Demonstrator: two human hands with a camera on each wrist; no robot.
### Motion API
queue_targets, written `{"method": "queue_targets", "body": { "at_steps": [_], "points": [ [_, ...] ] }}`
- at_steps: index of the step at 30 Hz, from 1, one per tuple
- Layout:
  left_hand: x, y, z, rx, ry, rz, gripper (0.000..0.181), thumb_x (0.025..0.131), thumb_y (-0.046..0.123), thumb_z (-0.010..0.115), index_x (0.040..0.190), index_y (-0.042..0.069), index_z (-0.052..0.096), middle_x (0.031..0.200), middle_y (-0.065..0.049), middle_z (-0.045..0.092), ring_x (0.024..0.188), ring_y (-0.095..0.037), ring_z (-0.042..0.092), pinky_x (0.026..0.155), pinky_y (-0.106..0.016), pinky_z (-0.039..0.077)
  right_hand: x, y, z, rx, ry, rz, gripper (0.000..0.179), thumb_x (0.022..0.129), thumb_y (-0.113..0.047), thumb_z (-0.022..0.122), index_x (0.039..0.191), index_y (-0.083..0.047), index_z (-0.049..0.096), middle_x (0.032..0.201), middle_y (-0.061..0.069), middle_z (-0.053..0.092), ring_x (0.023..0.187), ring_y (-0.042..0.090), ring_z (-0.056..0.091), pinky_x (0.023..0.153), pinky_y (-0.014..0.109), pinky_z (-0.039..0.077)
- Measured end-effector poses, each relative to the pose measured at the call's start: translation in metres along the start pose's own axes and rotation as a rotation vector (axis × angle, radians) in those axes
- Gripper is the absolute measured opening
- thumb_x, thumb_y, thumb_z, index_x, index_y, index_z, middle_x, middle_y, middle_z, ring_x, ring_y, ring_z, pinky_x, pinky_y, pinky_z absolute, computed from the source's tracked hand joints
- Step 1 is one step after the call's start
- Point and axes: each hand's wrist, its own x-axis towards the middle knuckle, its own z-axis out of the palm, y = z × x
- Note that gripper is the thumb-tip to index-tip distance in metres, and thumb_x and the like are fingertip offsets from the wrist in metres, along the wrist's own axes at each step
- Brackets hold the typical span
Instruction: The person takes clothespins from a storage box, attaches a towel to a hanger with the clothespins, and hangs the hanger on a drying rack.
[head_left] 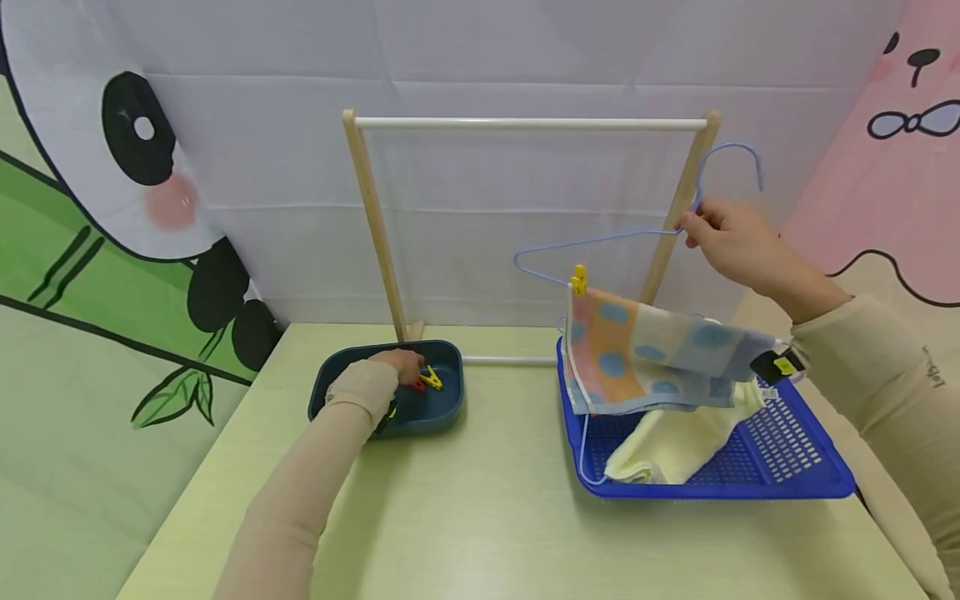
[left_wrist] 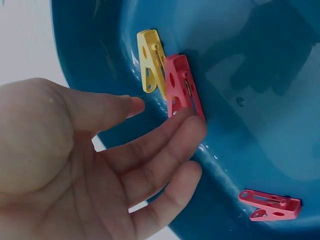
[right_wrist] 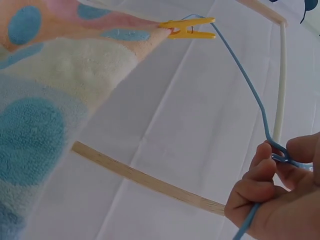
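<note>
My right hand (head_left: 731, 242) grips a light blue wire hanger (head_left: 600, 242) at the neck below its hook, up in front of the rack. One yellow clothespin (head_left: 578, 281) clips a multicoloured spotted towel (head_left: 645, 346) to the hanger's left end; the towel sags to the right. My left hand (left_wrist: 125, 155) reaches into a dark teal basin (head_left: 447, 408), thumb apart from the loosely bent fingers. Its fingertips are right at a red clothespin (left_wrist: 182, 82), with a yellow clothespin (left_wrist: 150, 60) just behind that one. Another red clothespin (left_wrist: 272, 205) lies further along the basin floor.
Below the towel, a blue plastic basket (head_left: 795, 450) holds a pale yellow cloth (head_left: 675, 446) and another hanger's wire. A wooden rack with a white top rod (head_left: 525, 124) stands at the table's back, before a white backdrop. The basin sits by the rack's left foot.
</note>
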Motion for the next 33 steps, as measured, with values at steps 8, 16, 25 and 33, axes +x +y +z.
{"method": "queue_targets", "body": {
  "at_steps": [8, 16, 25, 33],
  "points": [
    [0.001, 0.002, 0.001, 0.035, -0.024, -0.014, 0.045, 0.097, 0.01, 0.041, 0.143, 0.007, 0.042, 0.142, -0.02, 0.041, 0.117, -0.029, 0.043, 0.1, -0.045, 0.035, -0.003, 0.006, 0.008, 0.138, -0.1, 0.049, 0.05, 0.102, -0.042, 0.029, 0.121, -0.001, 0.051, 0.107, 0.015, 0.051, 0.087, 0.026, 0.045, 0.069, 0.033, 0.04],
    [0.009, 0.001, 0.007, 0.018, -0.026, -0.025, 0.038, 0.098, 0.013, 0.042, 0.134, 0.006, 0.05, 0.13, -0.018, 0.05, 0.103, -0.028, 0.047, 0.092, -0.043, 0.038, -0.005, 0.008, 0.013, 0.24, -0.171, 0.033, 0.049, 0.103, -0.039, 0.029, 0.116, 0.002, 0.051, 0.102, 0.011, 0.051, 0.078, 0.023, 0.042, 0.065, 0.029, 0.039],
    [0.007, 0.002, 0.01, 0.02, -0.023, -0.016, 0.03, 0.098, 0.013, 0.043, 0.124, 0.008, 0.056, 0.117, -0.012, 0.053, 0.095, -0.026, 0.046, 0.085, -0.04, 0.039, -0.008, 0.009, 0.017, 0.279, -0.183, 0.015, 0.047, 0.104, -0.036, 0.029, 0.12, 0.003, 0.05, 0.099, 0.008, 0.052, 0.083, 0.025, 0.043, 0.066, 0.029, 0.037],
    [0.006, 0.003, 0.011, 0.0, -0.028, -0.023, 0.034, 0.097, 0.014, 0.044, 0.129, 0.005, 0.053, 0.121, -0.013, 0.052, 0.097, -0.026, 0.046, 0.088, -0.04, 0.039, -0.009, 0.008, 0.018, 0.262, -0.201, 0.022, 0.05, 0.103, -0.039, 0.028, 0.123, 0.002, 0.049, 0.098, 0.009, 0.052, 0.084, 0.025, 0.044, 0.067, 0.032, 0.036]
  ]
}}
